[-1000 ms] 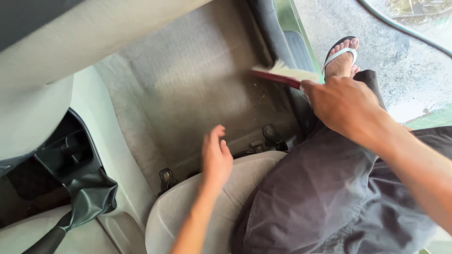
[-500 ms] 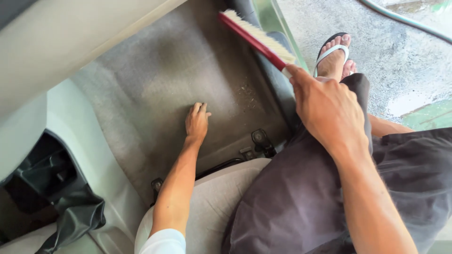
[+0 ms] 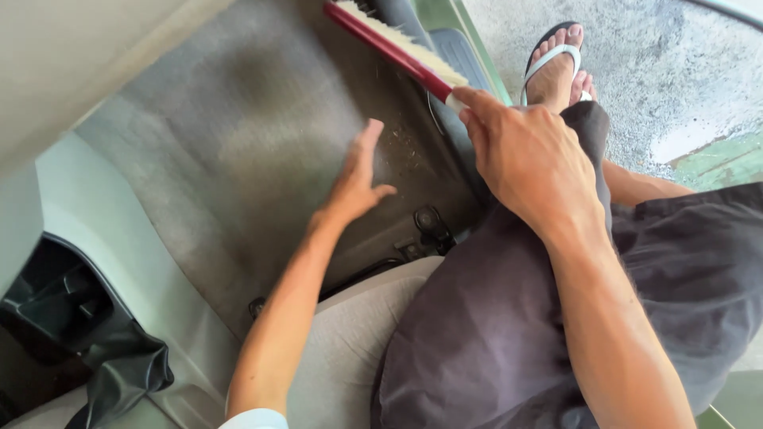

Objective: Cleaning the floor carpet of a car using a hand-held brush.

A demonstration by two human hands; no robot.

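Observation:
My right hand [image 3: 528,159] grips the handle end of a hand brush [image 3: 393,46] with a dark red back and pale bristles. The brush slants up and to the left over the grey car floor carpet [image 3: 238,143], close to the door sill. My left hand [image 3: 355,184] is open, fingers together and thumb out, held just above the carpet near some scattered crumbs [image 3: 401,147]. It holds nothing.
I sit on a light grey car seat [image 3: 350,349] in dark shorts [image 3: 509,334]. My foot in a flip-flop [image 3: 556,63] rests on wet concrete outside. Seat rail brackets [image 3: 429,222] sit by the seat's front. A black gear lever boot [image 3: 119,381] lies at the lower left.
My left hand has lifted off the carpet and shifted right toward the crumbs. The brush and my right hand have moved slightly up and left in view.

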